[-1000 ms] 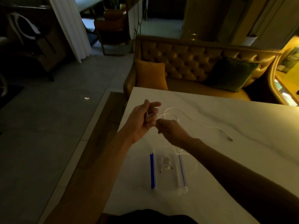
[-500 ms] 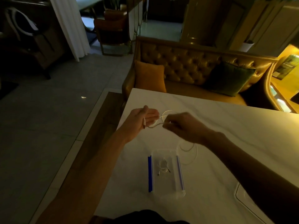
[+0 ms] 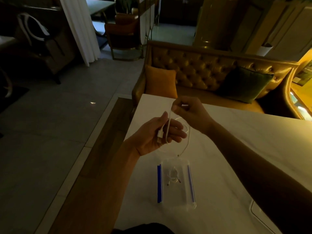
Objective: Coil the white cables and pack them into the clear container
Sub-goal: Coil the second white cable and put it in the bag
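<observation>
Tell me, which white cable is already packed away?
The small coiled cable lying inside the clear container on the table. The other cable is held up between both hands, above the table.

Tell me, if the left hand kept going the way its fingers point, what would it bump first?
Probably the right hand's wrist: the left hand points its fingers right, toward the right hand, with the white cable loop between. Depth is unclear.
</observation>
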